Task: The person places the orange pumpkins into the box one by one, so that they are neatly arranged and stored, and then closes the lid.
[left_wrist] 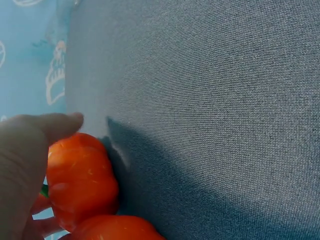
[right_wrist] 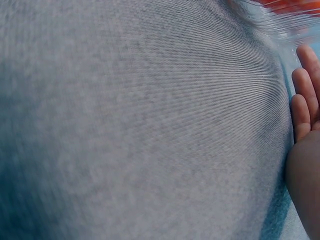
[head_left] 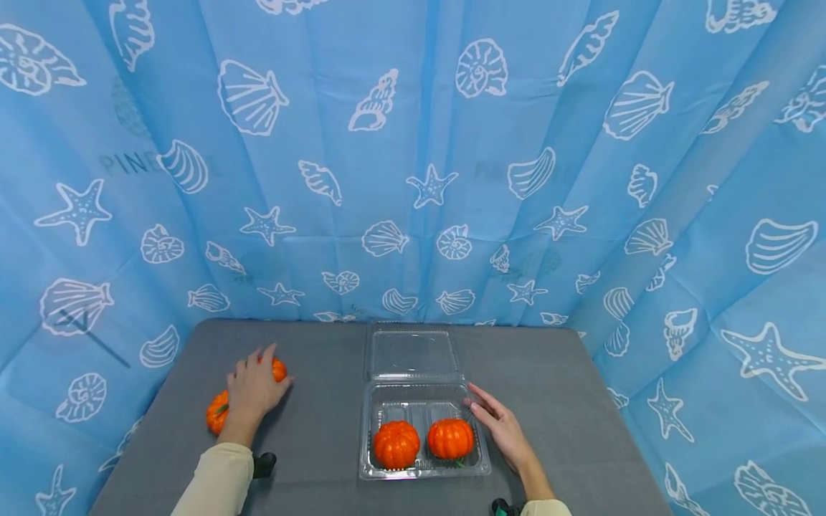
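Note:
My left hand reaches over a small orange pumpkin at the left of the table, fingers spread across it. In the left wrist view the thumb stretches above this pumpkin, and other fingers show behind it near its green stem. A second loose pumpkin lies close by, partly behind my wrist. My right hand is at the right side of a clear plastic clamshell box, its extended fingers along the rim. Inside the box, a left pumpkin and a right pumpkin sit side by side in the front half.
The box's clear lid lies folded back toward the far edge. A grey cloth covers the table. Behind and around it hangs a blue curtain with white shell prints.

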### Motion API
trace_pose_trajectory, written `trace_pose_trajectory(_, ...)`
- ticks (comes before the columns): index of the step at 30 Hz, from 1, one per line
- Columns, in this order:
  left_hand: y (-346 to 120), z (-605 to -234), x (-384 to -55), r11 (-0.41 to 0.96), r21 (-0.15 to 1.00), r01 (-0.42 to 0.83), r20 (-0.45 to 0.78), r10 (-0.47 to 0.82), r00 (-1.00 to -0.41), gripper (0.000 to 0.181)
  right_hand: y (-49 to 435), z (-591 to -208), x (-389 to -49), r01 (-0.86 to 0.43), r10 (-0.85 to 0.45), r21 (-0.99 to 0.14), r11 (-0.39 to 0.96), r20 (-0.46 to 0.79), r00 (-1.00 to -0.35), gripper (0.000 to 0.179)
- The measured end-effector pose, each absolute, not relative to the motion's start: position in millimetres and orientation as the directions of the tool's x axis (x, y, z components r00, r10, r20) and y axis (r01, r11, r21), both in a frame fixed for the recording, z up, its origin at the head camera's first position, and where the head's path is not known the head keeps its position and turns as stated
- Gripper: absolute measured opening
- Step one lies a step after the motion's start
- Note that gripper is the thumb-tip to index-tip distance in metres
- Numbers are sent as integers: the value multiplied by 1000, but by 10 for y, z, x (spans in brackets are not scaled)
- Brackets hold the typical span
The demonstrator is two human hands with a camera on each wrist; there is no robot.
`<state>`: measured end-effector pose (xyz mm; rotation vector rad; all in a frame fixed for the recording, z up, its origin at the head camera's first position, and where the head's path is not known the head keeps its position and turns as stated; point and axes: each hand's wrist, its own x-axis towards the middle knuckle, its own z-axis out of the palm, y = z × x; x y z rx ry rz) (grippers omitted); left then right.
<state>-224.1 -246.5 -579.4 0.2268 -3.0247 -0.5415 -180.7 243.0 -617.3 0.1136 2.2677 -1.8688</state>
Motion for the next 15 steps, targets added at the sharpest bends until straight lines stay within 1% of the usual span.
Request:
trace_pose_trajectory(6,-2477,-5817,-2246,923,356,-143,17,-159,-987,78,2426,-6165,-1816,185,-73,-961,205,-203,-976,47)
trace_pose_trajectory(15,-2442,-5762,-2286,887,451,-104,51,-142,-989,76,2435,-6171,-1811,189,-75,-963,194,-207,-975,49)
